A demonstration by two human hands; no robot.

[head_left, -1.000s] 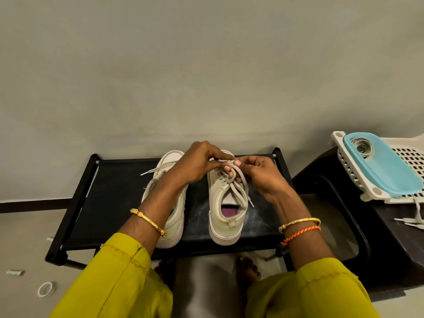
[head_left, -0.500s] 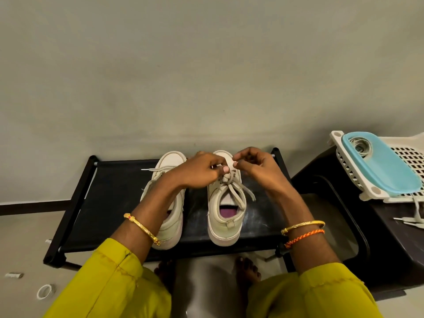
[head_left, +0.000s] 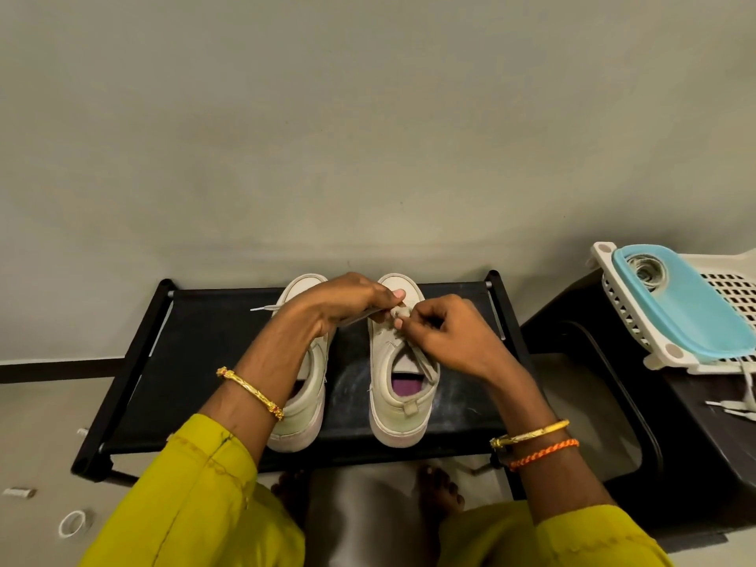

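**Obs.: both hands on the lace, sneaker on shoe rack**

- Left hand and right hand are close together, fingertips almost meeting over the forepart of the laced sneaker.
- Each hand pinches the lace between thumb and fingers. A small bunched loop of it shows between the two thumbs.
- One strand runs back under the left hand. Another trails down past the sneaker's tongue, under the right hand.
- The laced sneaker stands upright on the black shoe rack, toe toward the wall, heel toward the person.
- The second sneaker stands just beside it on the left, parallel, partly covered by the left forearm. Its loose lace end lies on the rack.
- At the right edge, a white basket with a blue lid on it sits on a dark stand.
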